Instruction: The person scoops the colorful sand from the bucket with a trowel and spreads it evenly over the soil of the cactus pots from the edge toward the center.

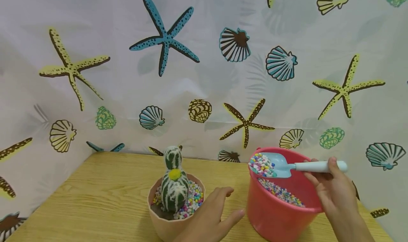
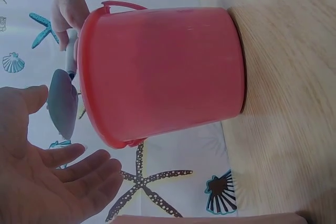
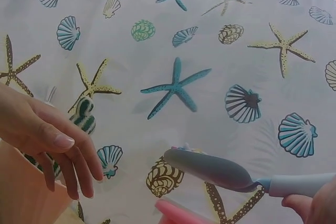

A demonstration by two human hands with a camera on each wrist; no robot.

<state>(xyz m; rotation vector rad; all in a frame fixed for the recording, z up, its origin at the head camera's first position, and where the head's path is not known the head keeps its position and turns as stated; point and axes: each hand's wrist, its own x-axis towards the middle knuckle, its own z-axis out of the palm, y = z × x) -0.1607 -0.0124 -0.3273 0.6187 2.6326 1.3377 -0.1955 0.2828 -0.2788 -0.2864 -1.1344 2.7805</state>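
My right hand (image 1: pixel 338 189) grips the white handle of a light blue trowel (image 1: pixel 280 164), held over the rim of a red bucket (image 1: pixel 271 213). Small multicoloured pebbles (image 1: pixel 262 164) lie on the trowel's blade, and more pebbles (image 1: pixel 282 192) lie inside the bucket. Beside the flowerpot (image 1: pixel 154 217), my left hand (image 1: pixel 211 217) has its fingers extended and holds nothing. In the pot stands a cactus (image 1: pixel 174 189) with a yellow flower. Coloured pebbles cover part of the pot's surface, while a brown patch shows at the front left. The left wrist view shows the left palm (image 2: pixel 47 177) near the bucket.
Pot and bucket stand on a wooden table (image 1: pixel 95 196), the bucket to the right of the pot. Behind them hangs a pale cloth (image 1: pixel 197 82) printed with starfish and shells. The bucket's handle (image 2: pixel 123 4) is folded down along its rim.
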